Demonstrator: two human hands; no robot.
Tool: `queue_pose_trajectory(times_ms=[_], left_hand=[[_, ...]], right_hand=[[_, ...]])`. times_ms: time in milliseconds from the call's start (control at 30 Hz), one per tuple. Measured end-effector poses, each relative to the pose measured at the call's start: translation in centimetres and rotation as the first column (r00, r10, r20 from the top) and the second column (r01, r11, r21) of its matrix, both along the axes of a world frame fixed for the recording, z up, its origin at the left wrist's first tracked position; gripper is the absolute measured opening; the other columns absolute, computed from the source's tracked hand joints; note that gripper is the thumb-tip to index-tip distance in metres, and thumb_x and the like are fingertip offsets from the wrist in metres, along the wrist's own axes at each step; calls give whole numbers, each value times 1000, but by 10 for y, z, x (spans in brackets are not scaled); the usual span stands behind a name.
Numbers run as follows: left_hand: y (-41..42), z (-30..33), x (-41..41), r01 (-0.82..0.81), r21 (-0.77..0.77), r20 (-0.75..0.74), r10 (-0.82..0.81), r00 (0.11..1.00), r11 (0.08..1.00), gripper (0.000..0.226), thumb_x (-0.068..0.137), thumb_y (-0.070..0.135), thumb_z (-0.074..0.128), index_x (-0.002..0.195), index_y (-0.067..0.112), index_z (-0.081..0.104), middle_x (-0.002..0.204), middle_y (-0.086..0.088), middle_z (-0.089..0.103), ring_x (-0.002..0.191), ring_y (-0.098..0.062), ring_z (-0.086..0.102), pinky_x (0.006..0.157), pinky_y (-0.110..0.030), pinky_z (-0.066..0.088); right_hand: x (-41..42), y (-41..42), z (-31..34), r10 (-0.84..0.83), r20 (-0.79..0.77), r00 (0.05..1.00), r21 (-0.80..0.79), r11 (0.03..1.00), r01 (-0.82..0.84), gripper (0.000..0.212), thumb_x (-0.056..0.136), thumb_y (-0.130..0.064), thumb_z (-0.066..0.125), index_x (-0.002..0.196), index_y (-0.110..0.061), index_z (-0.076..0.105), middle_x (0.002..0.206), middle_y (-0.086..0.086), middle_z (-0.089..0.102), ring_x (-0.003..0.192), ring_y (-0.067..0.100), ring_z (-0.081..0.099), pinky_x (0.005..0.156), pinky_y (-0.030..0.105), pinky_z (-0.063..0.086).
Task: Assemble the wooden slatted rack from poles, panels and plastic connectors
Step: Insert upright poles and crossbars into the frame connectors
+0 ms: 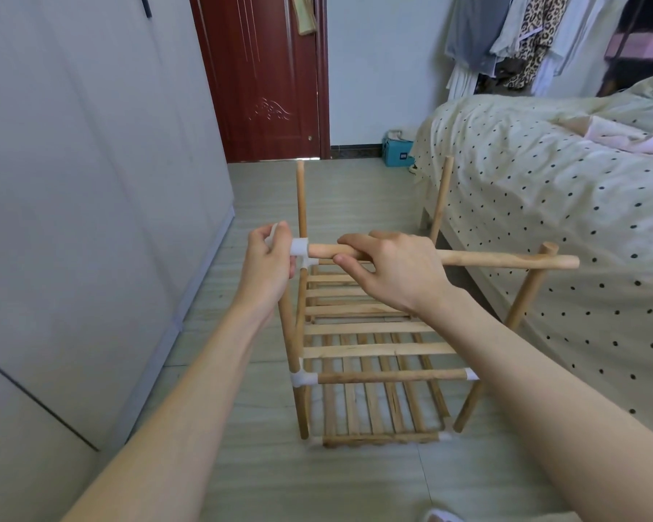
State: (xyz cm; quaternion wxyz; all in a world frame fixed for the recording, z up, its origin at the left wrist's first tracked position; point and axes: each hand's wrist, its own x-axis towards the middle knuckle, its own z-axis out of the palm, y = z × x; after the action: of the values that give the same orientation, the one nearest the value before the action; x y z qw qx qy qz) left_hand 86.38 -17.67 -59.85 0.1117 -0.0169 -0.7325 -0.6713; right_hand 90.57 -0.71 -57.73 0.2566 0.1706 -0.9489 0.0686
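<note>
A partly built wooden slatted rack (370, 348) stands on the floor in front of me, with two slatted shelves and upright poles. My left hand (266, 259) grips a white plastic connector (299, 247) on top of the near left upright. My right hand (396, 273) holds a loose wooden pole (506, 259) that lies horizontally, its left end at the connector's socket. The pole's right end reaches past the near right upright (528, 292). Other white connectors (304, 379) join the lower crossbar.
A bed with a dotted cover (543, 190) runs close along the rack's right side. A grey wardrobe (91, 182) lines the left. A dark red door (268, 77) and a blue box (396, 152) stand at the far end. Hanging clothes (524, 35) are at the back right.
</note>
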Motion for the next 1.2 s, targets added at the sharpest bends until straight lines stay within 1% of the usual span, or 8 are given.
queue_pose_trajectory(times_ms=[100,200,367,533,700,767,900,1200], left_hand=[[0,0,1,19,-9,-11,-19,1000,1000,36,98,35,38,122,8,44,58,5,43,49,-4,40,48,-17,37],[1,1,2,17,-8,-20,-17,1000,1000,28,99,34,38,118,15,43,60,4,43,51,-4,41,48,-15,37],[1,2,5,7,-8,-21,-8,1000,1000,22,99,35,36,115,21,41,67,1,44,56,-6,42,51,-17,38],[2,2,5,-7,-20,-34,6,999,1000,27,99,34,37,118,16,43,67,2,43,58,-8,42,56,-22,38],[3,3,5,4,-8,-31,-4,1000,1000,31,98,32,37,118,10,44,66,2,43,55,-7,42,52,-19,38],[2,3,5,9,-3,-27,-9,1000,1000,26,98,32,37,116,14,43,65,3,44,53,-6,42,49,-17,38],[2,3,7,20,18,-24,-20,1000,1000,17,99,31,36,111,19,42,64,3,43,51,-4,41,46,-13,38],[0,5,9,26,45,-14,-25,1000,999,12,99,30,36,107,23,41,65,2,42,51,-5,40,43,-11,37]], right_hand=[[1,0,3,-9,-19,1000,9,1000,10,43,94,-55,33,117,-30,59,82,-4,62,75,17,60,62,31,48],[0,1,7,-19,-31,999,3,1000,19,42,94,-54,34,119,-30,58,83,-3,63,76,18,60,60,28,44],[0,-1,8,-15,-12,1000,14,1000,15,42,94,-54,34,120,-30,58,84,-3,63,77,16,59,62,28,46],[3,-3,8,-6,-22,1000,16,1000,6,41,95,-53,35,121,-29,57,84,-3,62,77,17,59,61,28,43],[4,-11,6,2,-22,1000,41,999,-1,42,95,-51,34,124,-27,54,91,-3,63,84,18,59,66,31,45],[3,-12,7,-9,-13,1000,31,999,10,42,95,-51,35,119,-22,54,90,-3,62,82,18,59,68,33,48],[3,-13,8,-17,-22,1000,32,999,18,35,95,-49,37,102,-19,53,76,-6,51,72,17,56,63,32,46],[1,-13,11,10,-14,1000,38,999,-9,33,94,-47,40,104,-24,61,78,-7,54,75,14,55,59,26,37]])
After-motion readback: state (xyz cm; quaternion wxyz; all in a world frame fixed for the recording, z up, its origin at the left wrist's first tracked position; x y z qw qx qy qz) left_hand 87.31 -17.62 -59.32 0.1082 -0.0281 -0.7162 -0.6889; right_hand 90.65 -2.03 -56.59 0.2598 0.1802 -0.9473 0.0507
